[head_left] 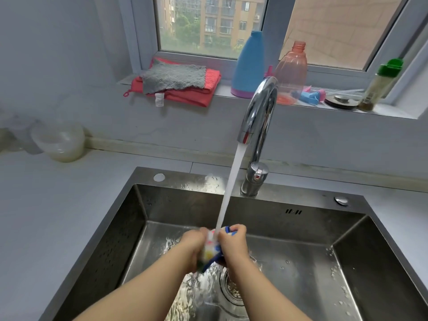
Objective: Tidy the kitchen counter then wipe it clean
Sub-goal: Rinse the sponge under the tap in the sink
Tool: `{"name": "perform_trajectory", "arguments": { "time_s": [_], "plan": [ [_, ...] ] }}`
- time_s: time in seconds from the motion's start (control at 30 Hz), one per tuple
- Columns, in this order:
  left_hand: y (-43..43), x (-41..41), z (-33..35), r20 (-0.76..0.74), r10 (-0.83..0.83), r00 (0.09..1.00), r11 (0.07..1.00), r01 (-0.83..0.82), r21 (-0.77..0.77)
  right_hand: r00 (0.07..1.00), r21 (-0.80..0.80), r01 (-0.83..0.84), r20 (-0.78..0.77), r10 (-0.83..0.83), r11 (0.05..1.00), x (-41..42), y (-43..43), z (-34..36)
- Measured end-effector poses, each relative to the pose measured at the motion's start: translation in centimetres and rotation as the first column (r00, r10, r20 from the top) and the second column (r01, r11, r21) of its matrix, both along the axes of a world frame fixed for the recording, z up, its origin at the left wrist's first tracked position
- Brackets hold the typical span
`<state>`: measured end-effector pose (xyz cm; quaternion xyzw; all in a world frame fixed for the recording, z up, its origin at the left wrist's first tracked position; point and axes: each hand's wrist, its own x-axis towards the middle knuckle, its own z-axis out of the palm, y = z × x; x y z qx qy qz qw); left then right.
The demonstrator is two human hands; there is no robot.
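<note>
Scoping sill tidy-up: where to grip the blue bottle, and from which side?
Take the blue bottle round its narrow upper part, from the left. It stands upright on the windowsill and tapers upward, so the top is probably easiest to close around. The pink bottle crowds its right side and the faucet arches in front; the left has a gap before the red cloth.

Blurred, the cloth (212, 246) lay mostly hidden between left hand (194, 246) and right hand (232, 242); the sink (115, 228) was cropped below.
</note>
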<state>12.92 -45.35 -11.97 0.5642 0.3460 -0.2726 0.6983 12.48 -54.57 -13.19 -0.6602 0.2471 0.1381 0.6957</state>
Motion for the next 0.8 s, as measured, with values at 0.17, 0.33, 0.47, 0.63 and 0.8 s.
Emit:
{"name": "perform_trajectory", "arguments": {
  "time_s": [0.17, 0.33, 0.47, 0.63, 0.8],
  "plan": [
    [-0.9, 0.0, 1.5, 0.199, -0.075, 0.977, 0.91, -0.014, 0.413, 0.991, -0.056, -0.134, 0.02, 0.135, 0.989, 0.1, 0.5, -0.2],
    [-1.5, -0.2, 2.2, 0.112, -0.269, 0.957, 0.799, 0.157, 0.58, 0.997, -0.258, -0.024, -0.082, 0.003, 0.966, 0.7, 0.8, 0.6],
    [-1.5, -0.1, 2.0, 0.112, -0.253, 0.961, 0.884, 0.183, 0.431, 0.997, -0.352, -0.03, -0.083, 0.001, 0.936, 1.0, -0.4, 1.2],
    [0.1, -0.1, 2.2, -0.202, -0.095, 0.975, 0.985, 0.062, -0.16, 0.997, -0.117, -0.061, -0.053, 0.055, 0.991, 0.6, -0.7, 1.5],
    [-0.3, 0.0, 2.3, -0.285, 0.108, 0.952, 0.943, -0.188, -0.273, 0.998, -0.032, 0.031, -0.06, -0.033, 0.999, 0.4, -1.8, 3.0]
  ]
}}
